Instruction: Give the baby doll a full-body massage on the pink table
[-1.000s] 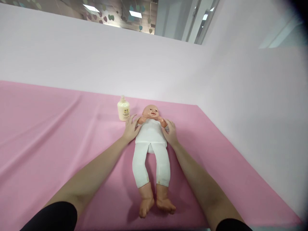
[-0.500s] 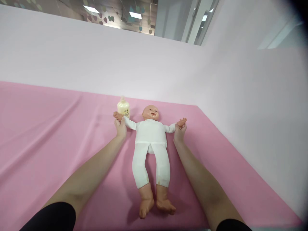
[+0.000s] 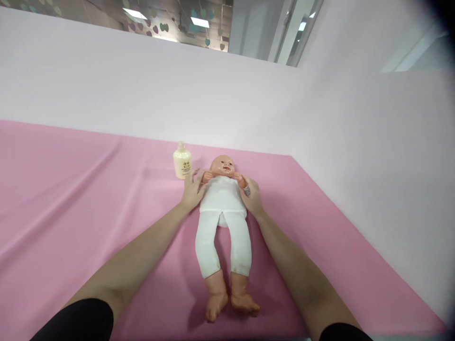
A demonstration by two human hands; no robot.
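Pink cloth (image 3: 71,189), white walls (image 3: 142,90), perhaps ceiling lights (image 3: 200,21).
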